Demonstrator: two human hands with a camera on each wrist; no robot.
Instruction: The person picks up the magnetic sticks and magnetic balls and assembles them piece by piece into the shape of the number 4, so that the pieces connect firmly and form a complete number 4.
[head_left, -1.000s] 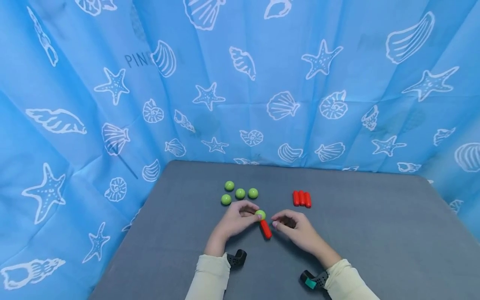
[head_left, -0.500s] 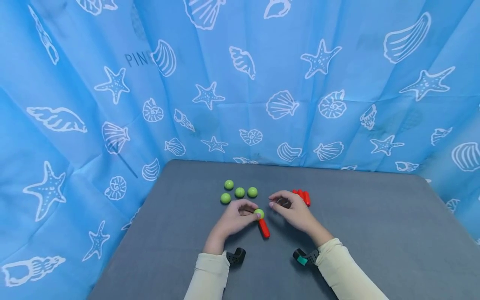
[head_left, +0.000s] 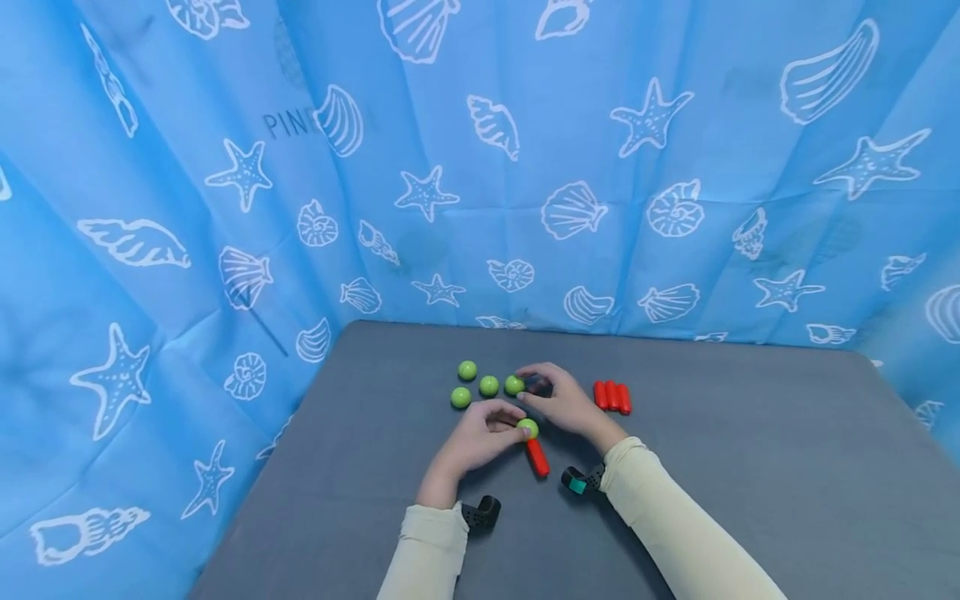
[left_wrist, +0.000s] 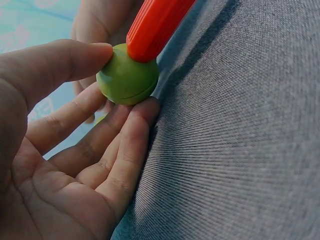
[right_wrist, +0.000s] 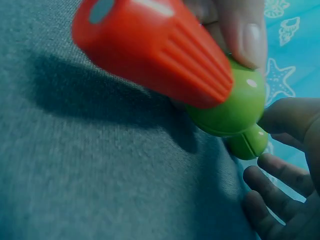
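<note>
**Hold left, pick up right**

Step in hand, as judged: fetching a further part for an assembly begun in the left hand (head_left: 480,437). With thumb and fingers (left_wrist: 125,155) on that side, gripping the held ball (head_left: 528,427) close to the worktop (head_left: 360,433). Note the rod (head_left: 537,458), set end-on against the held ball, apparently joined, and angled back toward the person. Note also the pale recess (right_wrist: 101,11) in its free end.

With the right hand (head_left: 558,404), poised at the second ball (head_left: 513,385), rightmost of the loose group. On this side, thumb and fingers (right_wrist: 267,190) parted about it, not visibly clamped; impossible to tell contact from these views. See the other balls (head_left: 488,386), three in all, to its left, and three spare rods (head_left: 612,397) side by side to the right of the right hand.

Next move, as judged:
1. Close right thumb and fingers evenly across the middle of the second ball; if pinched off-centre, expect rolling.
2. Lift clear without nudging the nearest neighbour.
3. Bring to the rod's free end, probably for joining there.
4. Meanwhile, hold the left grip steady; guard against twisting at the existing join.
</note>
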